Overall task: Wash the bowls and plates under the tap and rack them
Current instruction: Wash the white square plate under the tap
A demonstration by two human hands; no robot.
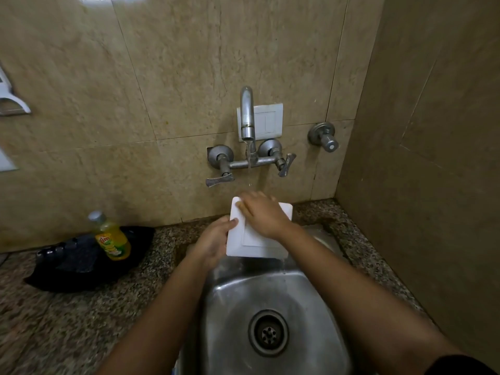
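Observation:
A white square plate (266, 244) is held tilted over the back of the steel sink (311, 307), under the running tap (247, 115). My left hand (213, 240) grips the plate's left edge, thumb on its face. My right hand (263, 213) lies across the plate's upper part with fingers flat, pressing on its far left corner. Water runs off the plate's lower right corner into the sink.
A yellow dish soap bottle (112, 238) stands on a black cloth (81, 263) on the granite counter (67, 326) at the left. Tap handles (219, 181) and a side valve (324, 138) project from the tiled wall. A side wall closes in on the right.

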